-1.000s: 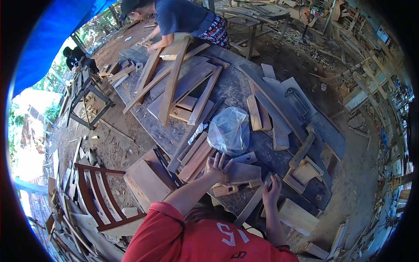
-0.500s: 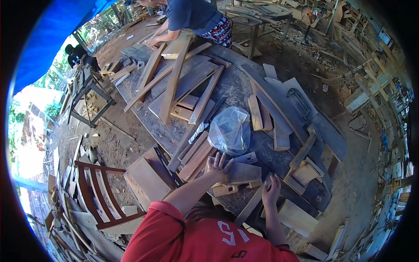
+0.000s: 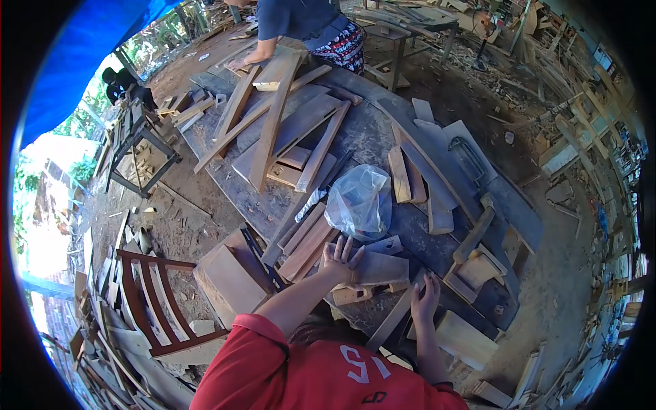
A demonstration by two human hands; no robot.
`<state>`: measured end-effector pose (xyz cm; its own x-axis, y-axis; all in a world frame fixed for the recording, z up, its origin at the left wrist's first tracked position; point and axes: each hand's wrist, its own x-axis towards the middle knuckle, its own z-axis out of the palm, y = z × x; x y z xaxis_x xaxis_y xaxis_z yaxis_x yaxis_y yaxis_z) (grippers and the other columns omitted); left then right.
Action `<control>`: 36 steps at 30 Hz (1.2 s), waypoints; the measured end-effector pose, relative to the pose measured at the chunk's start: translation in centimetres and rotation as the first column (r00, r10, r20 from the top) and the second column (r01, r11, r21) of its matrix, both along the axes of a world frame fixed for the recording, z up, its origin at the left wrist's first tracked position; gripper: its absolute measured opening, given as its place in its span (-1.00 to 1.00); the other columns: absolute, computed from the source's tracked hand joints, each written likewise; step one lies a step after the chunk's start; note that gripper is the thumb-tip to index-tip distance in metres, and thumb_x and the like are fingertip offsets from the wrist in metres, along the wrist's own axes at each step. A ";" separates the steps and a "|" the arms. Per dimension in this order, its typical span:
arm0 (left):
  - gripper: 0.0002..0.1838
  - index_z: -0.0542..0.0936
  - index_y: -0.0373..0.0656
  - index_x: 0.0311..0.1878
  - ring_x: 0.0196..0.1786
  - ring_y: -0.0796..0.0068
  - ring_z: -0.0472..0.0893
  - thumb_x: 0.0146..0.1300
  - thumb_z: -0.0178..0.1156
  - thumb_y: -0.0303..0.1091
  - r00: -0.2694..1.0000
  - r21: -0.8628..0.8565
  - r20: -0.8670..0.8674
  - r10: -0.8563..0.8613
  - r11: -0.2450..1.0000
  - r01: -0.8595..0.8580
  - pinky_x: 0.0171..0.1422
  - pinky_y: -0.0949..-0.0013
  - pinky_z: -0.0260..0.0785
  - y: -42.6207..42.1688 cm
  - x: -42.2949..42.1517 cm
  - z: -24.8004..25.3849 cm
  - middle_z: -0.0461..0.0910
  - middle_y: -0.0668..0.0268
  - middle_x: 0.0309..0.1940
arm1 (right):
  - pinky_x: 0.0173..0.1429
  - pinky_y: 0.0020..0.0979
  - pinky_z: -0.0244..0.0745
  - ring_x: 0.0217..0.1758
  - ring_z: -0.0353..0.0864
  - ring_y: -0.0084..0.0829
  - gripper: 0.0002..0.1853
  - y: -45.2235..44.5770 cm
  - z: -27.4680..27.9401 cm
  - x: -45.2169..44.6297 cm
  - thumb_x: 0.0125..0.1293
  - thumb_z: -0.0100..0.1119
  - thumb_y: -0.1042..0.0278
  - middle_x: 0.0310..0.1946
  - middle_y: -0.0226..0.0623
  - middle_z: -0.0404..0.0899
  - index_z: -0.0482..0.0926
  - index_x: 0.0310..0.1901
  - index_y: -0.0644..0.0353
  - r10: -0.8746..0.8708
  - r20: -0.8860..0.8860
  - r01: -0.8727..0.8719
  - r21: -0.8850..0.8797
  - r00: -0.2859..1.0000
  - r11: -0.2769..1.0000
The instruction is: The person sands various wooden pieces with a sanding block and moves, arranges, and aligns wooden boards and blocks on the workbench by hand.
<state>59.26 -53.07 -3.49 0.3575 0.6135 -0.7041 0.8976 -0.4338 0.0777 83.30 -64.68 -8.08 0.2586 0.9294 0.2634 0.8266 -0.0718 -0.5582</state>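
My left hand [image 3: 338,260] lies with its fingers spread on the left end of a short wooden block [image 3: 383,270], which rests on other wood pieces at the near edge of the worktable [image 3: 348,147]. Resting at the table's near edge, my right hand [image 3: 426,295] has its fingers slightly curled and apart, with nothing visible in it. A narrow board [image 3: 393,320] slants down between my hands. Just beyond my left hand sits a clear plastic bag [image 3: 360,205], its contents unclear. Several reddish wood strips [image 3: 309,249] lie left of that hand.
Long boards [image 3: 277,126] are piled across the far half of the table, where another person [image 3: 301,24] leans over. A metal clamp [image 3: 467,160] and a mallet-like wooden piece [image 3: 475,232] lie at right. A slatted chair back [image 3: 160,301] stands at lower left.
The other person across the table has straightened slightly, with the head now out of view. Both my hands stay in nearly the same place.
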 end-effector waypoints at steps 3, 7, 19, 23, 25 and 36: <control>0.26 -0.44 0.20 0.38 0.42 -0.02 -0.52 -0.21 0.11 0.48 1.000 0.001 -0.003 0.005 1.000 -0.005 0.33 -0.30 -0.51 0.0 0.1 -0.1 -0.59 0.10 0.39 | 0.21 -0.11 0.23 0.16 0.30 0.00 -0.64 0.1 -0.1 0.0 0.16 0.10 0.39 0.08 0.05 0.33 0.40 0.00 0.28 0.008 -0.003 -0.008 -0.002 1.000 1.000; 0.27 -0.44 0.18 0.38 0.42 -0.02 -0.51 -0.22 0.12 0.49 1.000 0.000 -0.015 0.000 1.000 0.000 0.35 -0.28 -0.50 0.0 0.1 0.2 -0.58 0.08 0.39 | 0.21 -0.10 0.22 0.17 0.29 0.00 -0.64 0.1 -0.3 0.0 0.17 0.09 0.38 0.09 0.05 0.32 0.40 0.01 0.29 0.016 0.002 -0.016 -0.008 1.000 1.000; 0.29 -0.44 0.16 0.39 0.42 -0.05 -0.51 -0.23 0.15 0.47 1.000 -0.017 -0.010 0.000 1.000 0.000 0.35 -0.27 -0.49 0.2 0.2 0.1 -0.58 0.06 0.39 | 0.22 -0.11 0.22 0.17 0.29 0.00 -0.63 0.2 -0.5 -0.1 0.18 0.07 0.37 0.10 0.04 0.32 0.39 0.03 0.27 0.009 -0.021 -0.010 -0.046 1.000 0.999; 0.29 -0.44 0.17 0.38 0.42 -0.04 -0.51 -0.23 0.15 0.47 1.000 -0.024 -0.010 0.005 1.000 -0.005 0.35 -0.28 -0.50 0.2 0.2 0.2 -0.59 0.06 0.39 | 0.21 -0.11 0.23 0.17 0.29 -0.01 -0.64 0.4 -0.8 -0.1 0.17 0.08 0.39 0.10 0.04 0.32 0.39 0.02 0.27 0.016 -0.015 -0.017 -0.049 1.000 0.999; 0.29 -0.45 0.17 0.38 0.42 -0.04 -0.52 -0.22 0.15 0.47 1.000 -0.029 -0.008 0.009 1.000 -0.009 0.35 -0.28 -0.50 0.2 0.1 0.3 -0.59 0.06 0.39 | 0.20 -0.11 0.24 0.16 0.30 0.00 -0.64 0.5 -0.8 -0.3 0.16 0.09 0.40 0.10 0.05 0.32 0.40 0.01 0.27 0.008 -0.023 -0.010 -0.070 1.000 0.997; 0.28 -0.45 0.17 0.38 0.42 -0.03 -0.52 -0.20 0.15 0.45 1.000 -0.025 -0.009 0.011 1.000 -0.012 0.35 -0.27 -0.48 0.2 0.2 0.5 -0.58 0.07 0.39 | 0.19 -0.11 0.25 0.15 0.31 -0.01 -0.64 0.7 -1.3 -0.4 0.15 0.10 0.40 0.09 0.02 0.34 0.40 0.00 0.27 0.039 -0.006 -0.039 -0.044 0.999 0.998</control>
